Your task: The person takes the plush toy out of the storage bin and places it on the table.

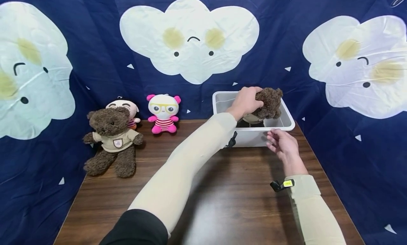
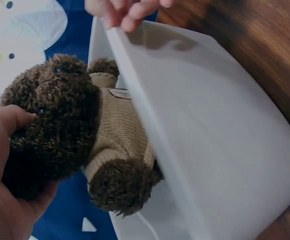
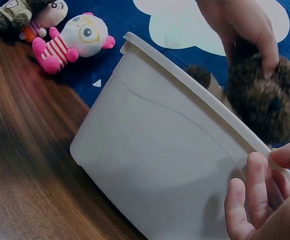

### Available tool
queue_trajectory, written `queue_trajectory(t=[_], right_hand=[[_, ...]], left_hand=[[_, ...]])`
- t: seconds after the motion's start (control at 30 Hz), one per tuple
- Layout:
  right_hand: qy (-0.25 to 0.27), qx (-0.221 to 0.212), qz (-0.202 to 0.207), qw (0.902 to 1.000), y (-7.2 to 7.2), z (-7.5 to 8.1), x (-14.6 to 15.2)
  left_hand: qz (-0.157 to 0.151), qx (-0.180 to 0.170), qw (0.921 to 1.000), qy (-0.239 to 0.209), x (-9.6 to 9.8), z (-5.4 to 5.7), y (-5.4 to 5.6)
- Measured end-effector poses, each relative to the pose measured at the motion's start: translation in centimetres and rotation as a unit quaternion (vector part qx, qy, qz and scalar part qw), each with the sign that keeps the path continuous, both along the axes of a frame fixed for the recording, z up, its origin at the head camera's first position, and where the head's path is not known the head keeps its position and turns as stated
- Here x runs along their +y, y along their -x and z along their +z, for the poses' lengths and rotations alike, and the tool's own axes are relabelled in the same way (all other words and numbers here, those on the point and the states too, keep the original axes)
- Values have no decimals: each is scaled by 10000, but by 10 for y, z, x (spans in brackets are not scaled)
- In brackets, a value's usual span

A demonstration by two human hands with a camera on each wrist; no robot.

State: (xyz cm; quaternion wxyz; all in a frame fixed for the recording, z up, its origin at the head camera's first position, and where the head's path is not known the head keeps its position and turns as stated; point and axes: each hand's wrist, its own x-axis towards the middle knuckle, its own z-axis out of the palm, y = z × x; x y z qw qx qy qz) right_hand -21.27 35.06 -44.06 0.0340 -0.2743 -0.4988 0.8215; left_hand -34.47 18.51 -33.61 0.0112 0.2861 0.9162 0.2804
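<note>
My left hand (image 1: 247,103) grips a dark brown teddy bear (image 1: 270,103) by its head. The bear wears a tan knitted sweater, and its body is down inside a white plastic bin (image 1: 251,137) at the back right of the table. In the left wrist view, the left thumb (image 2: 15,118) presses into the fur of the bear's head (image 2: 54,125). At the bin's front rim, toward its right end, my right hand (image 1: 284,144) pinches the edge, with curled fingers (image 3: 257,187) against the outer wall. The bear's legs are hidden by the bin wall.
Another brown teddy bear (image 1: 111,142) in a tan shirt sits at the table's left, in front of a doll (image 1: 133,112). Nearby is a pink-and-white plush toy (image 1: 163,114) with yellow glasses. Blue cloth with clouds (image 1: 190,40) surrounds the wooden table (image 1: 241,202).
</note>
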Motion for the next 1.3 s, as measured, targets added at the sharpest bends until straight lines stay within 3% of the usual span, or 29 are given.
queue_trajectory(t=[0.23, 0.43, 0.67, 0.8, 1.13, 1.3], right_hand=[[39, 28, 68, 10000, -1, 3, -1], [53, 27, 73, 10000, -2, 3, -2], [79, 34, 46, 10000, -1, 2, -2], [157, -21, -7, 9999, -1, 2, -1], [233, 48, 54, 9997, -4, 7, -2], [245, 32, 105, 9996, -5, 7, -4]], left_hand=[[76, 190, 9994, -268, -21, 20, 4], [87, 113, 9970, -766, -43, 35, 3], [261, -46, 9923, -1207, -73, 63, 2], [346, 34, 9889, -1443, -91, 78, 2], [373, 153, 9771, -2088, -144, 119, -7], [371, 471, 9733, -2217, -179, 130, -10]])
